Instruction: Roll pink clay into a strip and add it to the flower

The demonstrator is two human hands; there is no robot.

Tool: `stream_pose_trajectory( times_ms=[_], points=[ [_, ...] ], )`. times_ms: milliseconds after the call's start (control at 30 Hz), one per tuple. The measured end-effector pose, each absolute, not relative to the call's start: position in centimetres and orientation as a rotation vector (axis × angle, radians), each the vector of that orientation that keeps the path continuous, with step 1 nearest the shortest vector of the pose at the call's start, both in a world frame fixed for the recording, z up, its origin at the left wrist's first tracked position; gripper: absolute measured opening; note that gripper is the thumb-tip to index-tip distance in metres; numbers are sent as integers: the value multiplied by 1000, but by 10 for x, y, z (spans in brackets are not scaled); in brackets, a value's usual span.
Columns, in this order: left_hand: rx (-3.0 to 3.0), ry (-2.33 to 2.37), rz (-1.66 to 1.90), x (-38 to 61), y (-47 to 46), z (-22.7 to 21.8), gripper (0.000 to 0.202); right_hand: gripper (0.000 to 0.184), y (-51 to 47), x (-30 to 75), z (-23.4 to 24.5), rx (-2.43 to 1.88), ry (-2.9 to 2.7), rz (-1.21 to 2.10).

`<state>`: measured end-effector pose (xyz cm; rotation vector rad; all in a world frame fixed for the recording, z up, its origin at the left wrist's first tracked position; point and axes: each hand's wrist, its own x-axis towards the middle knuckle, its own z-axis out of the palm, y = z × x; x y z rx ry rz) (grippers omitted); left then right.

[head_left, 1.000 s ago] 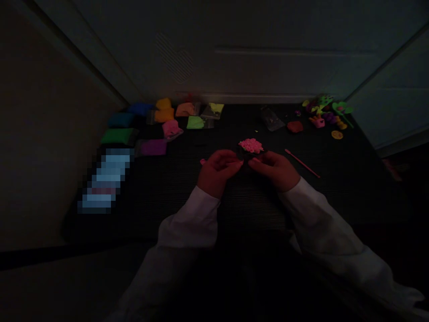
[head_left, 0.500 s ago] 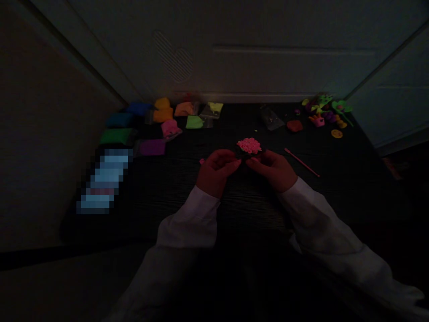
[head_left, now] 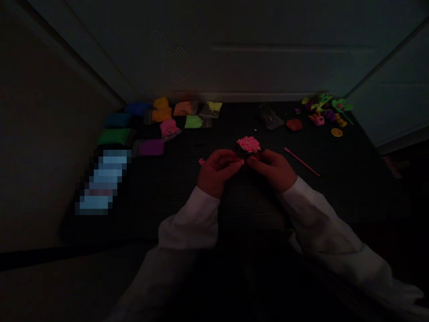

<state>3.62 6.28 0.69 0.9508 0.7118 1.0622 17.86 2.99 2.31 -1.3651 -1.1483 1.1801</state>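
Between my hands is a pink clay flower cluster point(head_left: 248, 144) on a dark base that is hard to make out in the dim light. My left hand point(head_left: 218, 172) closes on the base from the left, thumb in front. From the other side my right hand point(head_left: 275, 169) grips it too, its thumb near the left one. A small pink clay piece point(head_left: 201, 162) lies just beside my left hand. To the right of my right hand rests a thin pink modelling stick point(head_left: 301, 161).
Bags of coloured clay, such as a purple one point(head_left: 151, 147) and a green one point(head_left: 115, 136), line the back left. A blurred bright screen point(head_left: 105, 179) lies left. Clay figures point(head_left: 321, 109), a red lump point(head_left: 294, 124) and a clear bag point(head_left: 271, 118) stand back right, before a wall panel.
My left thumb has shifted slightly right along the front of the base. The flower cluster has tilted a little, and both hands still hold it.
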Motion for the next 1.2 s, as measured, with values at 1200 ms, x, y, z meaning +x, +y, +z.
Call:
stream_pose_trajectory(
  times_ms=[1200],
  points=[
    [1072, 860, 1158, 41, 66, 1, 25, 25, 32, 178, 20, -1345, -1135, 1223]
  ],
)
